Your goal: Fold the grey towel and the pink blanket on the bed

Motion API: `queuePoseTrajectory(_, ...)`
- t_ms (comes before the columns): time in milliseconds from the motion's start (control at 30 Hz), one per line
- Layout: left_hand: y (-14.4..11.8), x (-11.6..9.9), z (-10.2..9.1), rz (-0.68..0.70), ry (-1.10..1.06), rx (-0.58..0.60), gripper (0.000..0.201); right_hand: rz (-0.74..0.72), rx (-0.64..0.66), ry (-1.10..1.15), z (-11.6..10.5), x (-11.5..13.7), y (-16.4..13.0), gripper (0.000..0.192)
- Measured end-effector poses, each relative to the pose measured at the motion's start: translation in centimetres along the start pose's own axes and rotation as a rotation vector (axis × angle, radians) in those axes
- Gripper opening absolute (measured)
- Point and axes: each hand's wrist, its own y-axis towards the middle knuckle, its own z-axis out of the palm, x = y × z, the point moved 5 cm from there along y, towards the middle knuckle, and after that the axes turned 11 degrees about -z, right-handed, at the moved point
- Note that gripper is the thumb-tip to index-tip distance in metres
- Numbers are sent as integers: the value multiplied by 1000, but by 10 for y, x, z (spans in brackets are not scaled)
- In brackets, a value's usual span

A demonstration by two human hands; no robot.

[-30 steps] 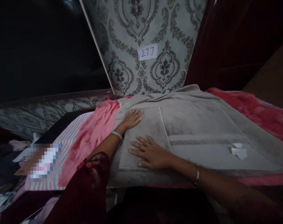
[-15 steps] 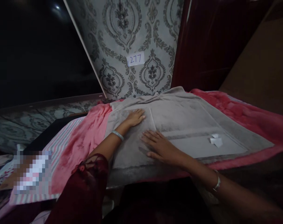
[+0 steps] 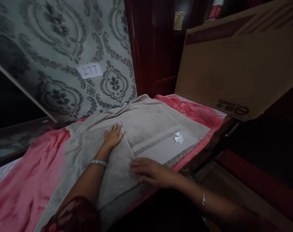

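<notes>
**Both bare hands are now by the edge of the soft grey cloth flap (image 3: 119,166)**

The left hand (image 3: 113,136) has moved from the middle of the flap to its right edge, and the view has turned to the right. This hand lies flat, palm down, fingers a little apart, holding nothing. The right hand (image 3: 148,170) is at the flap's near right corner. Its fingers are close together and bent; I cannot tell if they pinch the cloth.

The flap is part of a big, soft grey blanket (image 3: 146,120) in the middle, on top of a fuzzy pink blanket (image 3: 40,174). Small white folded scraps (image 3: 178,138) lie on its smooth pale grey strip (image 3: 158,153), right of the hands. A big brown cardboard box (image 3: 233,71) stands at the far right.
</notes>
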Motion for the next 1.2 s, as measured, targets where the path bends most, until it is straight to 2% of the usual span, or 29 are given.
queuePoseTrajectory(67, 3, -1, -1, -6, 18, -7, 66, 136, -259, -49, -39, -28, -31, 50)
queuePoseTrajectory(133, 4, -2, -1, -13, 27, -12, 65, 350, -514, -206, -82, -61, -71, 47)
queuePoseTrajectory(200, 4, -2, -2, -22, 26, -10, 65, 565, -680, -356, -118, -92, -110, 47)
queuePoseTrajectory(233, 4, -2, -2, -25, 21, -9, 65, 662, -715, -408, -132, -104, -126, 48)
queuePoseTrajectory(267, 4, -2, -3, -27, 18, -4, 65, 753, -720, -445, -143, -116, -139, 49)
queuePoseTrajectory(333, 2, -2, -4, -27, 16, 4, 65, 894, -646, -485, -156, -132, -155, 48)
queuePoseTrajectory(433, -2, -4, -7, -24, 26, -2, 65, 982, -509, -504, -160, -142, -162, 40)
queuePoseTrajectory(733, -2, -8, -9, -23, 28, -13, 67, 1084, -417, -498, -168, -155, -160, 23)
queuePoseTrajectory(833, -2, -8, -9, -23, 27, -17, 66, 1113, -399, -491, -170, -157, -160, 24)
queuePoseTrajectory(1000, 0, -6, -6, -11, 30, -30, 66, 1126, -386, -450, -174, -164, -161, 34)
queuePoseTrajectory(1200, -3, -5, -5, -9, 28, -55, 63, 1098, -394, -392, -176, -173, -161, 23)
